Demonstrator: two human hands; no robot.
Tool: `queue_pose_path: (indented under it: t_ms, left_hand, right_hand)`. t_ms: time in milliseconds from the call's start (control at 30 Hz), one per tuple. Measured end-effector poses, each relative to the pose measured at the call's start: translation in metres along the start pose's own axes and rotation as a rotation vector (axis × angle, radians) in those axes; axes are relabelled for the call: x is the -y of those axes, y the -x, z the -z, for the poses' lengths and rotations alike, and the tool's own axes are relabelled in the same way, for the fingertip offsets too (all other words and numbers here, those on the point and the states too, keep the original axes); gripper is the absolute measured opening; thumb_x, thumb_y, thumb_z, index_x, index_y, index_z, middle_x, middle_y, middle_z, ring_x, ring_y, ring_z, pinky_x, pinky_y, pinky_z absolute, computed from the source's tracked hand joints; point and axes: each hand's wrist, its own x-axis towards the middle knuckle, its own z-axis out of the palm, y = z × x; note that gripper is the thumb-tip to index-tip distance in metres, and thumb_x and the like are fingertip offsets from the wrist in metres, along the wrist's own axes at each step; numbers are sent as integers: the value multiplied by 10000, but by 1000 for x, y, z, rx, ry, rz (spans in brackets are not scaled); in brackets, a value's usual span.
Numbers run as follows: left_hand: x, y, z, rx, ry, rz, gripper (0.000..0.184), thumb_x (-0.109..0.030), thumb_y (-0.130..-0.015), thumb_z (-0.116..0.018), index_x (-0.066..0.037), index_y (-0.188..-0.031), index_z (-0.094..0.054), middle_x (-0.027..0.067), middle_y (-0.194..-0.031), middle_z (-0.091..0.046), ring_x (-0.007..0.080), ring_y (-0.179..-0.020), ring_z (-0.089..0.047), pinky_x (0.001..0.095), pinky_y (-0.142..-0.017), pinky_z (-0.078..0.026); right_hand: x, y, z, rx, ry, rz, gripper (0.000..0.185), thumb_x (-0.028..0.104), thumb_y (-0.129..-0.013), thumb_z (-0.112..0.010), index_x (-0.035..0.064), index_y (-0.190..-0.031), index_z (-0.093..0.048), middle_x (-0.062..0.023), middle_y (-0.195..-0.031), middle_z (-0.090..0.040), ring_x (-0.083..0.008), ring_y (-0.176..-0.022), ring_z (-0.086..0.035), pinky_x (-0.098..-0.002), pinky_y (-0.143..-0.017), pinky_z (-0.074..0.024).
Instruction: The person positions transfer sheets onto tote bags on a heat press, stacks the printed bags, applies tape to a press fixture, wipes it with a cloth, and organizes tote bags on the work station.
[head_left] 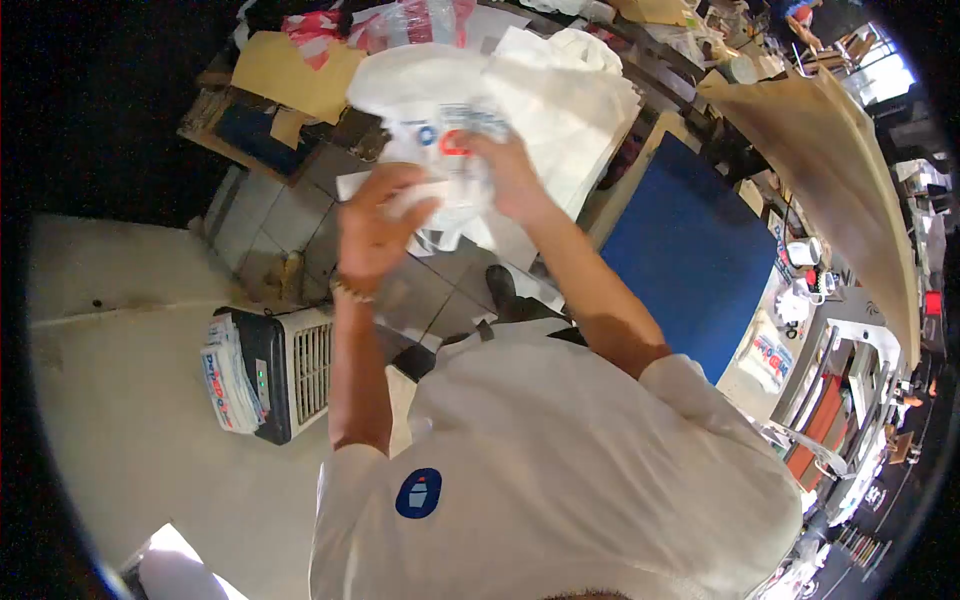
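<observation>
A thin white bag [445, 115] with blue and red print, plastic by its look, is held up in front of me over a white pile. My right hand [510, 175] grips its printed side, with the fingertips on the red mark. Lower and to the left, my left hand [375, 225], with a bracelet at the wrist, is curled with white material of the bag between thumb and fingers. Both hands are somewhat blurred. The white pile [575, 100] of similar-looking sheets or bags lies just behind and right of the bag.
A blue board [685, 250] lies to my right, beside a printed stack [765, 360] and a grey machine [850, 330]. On the left, a black and white appliance [300, 365] bears folded printed bags [230, 375]. Brown card [300, 75] lies at the far left.
</observation>
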Motion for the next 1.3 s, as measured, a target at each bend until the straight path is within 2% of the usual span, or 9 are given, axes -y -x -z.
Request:
queue_pose_path:
  t_ms: [167,333,633,733,833,1033,1100,1233,1300]
  left_hand:
    - [16,52,85,-234,-197,272,608,-276,-776,-787,-48,-1283,-541,117,-1320,-534,215,-1191,-520,383,-976,-431]
    - [91,148,65,-86,449,560,941,-423,-736,-807,-70,-1444,-297,121,-1411,-406,229,-1268,-435,399,-1042,-371]
    - [125,237,79,-348,762,928,496,-63,-791,-739,-49,-1228,-506,58,-1062,-615,170,-917,-628,322,-759,-536]
    - [124,241,118,-378,650,916,488,-24,-778,-736,-45,-1216,-520,64,-1046,-620,175,-888,-636,315,-750,-540]
    - [127,246,156,-487,569,877,520,-12,-762,-745,-29,-1228,-516,78,-1062,-623,182,-894,-637,309,-765,-536]
    - [159,259,199,-898,442,604,496,-61,-740,-783,30,-1177,-567,109,-1074,-645,202,-937,-639,318,-795,-526]
    - [188,274,196,-851,-108,585,340,-149,-762,-783,45,-986,-616,132,-979,-658,211,-864,-637,338,-711,-499]
    - [196,271,163,-942,-571,510,299,-248,-782,-775,11,-775,-626,112,-730,-629,265,-627,-587,396,-573,-442]
    - [190,272,118,-780,-229,785,287,-275,-793,-749,-16,-828,-631,104,-617,-571,330,-532,-534,424,-541,-436]
  right_hand:
    - [-75,-6,-43,-21,352,179,308,184,-852,-691,-17,-1072,-615,-83,-918,-696,-144,-809,-636,-289,-747,-523]
    - [-123,51,-85,204,699,-269,520,484,-861,-639,-1,-1047,-662,-133,-958,-693,-228,-842,-637,-372,-790,-494]
    - [-247,83,-105,88,582,-684,670,487,-873,-639,92,-1380,-452,-110,-1274,-554,-193,-1139,-520,-341,-899,-460]
    - [-289,88,-105,303,548,-86,431,407,-920,-617,84,-1200,-567,-75,-1072,-593,-164,-933,-574,-300,-817,-470]
    - [-295,92,-102,377,679,18,389,419,-899,-637,87,-1104,-633,-74,-922,-651,-167,-822,-601,-323,-744,-500]
    - [-262,110,-83,548,1050,-516,453,448,-939,-566,81,-1201,-608,-86,-1043,-624,-171,-956,-582,-302,-835,-482]
    - [-247,124,-90,531,1128,-669,494,477,-940,-552,84,-1239,-583,-101,-1110,-613,-175,-1009,-579,-314,-864,-483]
    - [-243,142,-112,286,730,-886,697,614,-915,-476,104,-1386,-406,-108,-1304,-518,-204,-1178,-522,-407,-943,-469]
    - [-249,134,-118,141,552,-974,764,666,-900,-447,114,-1419,-350,-105,-1345,-488,-222,-1214,-504,-441,-960,-461]
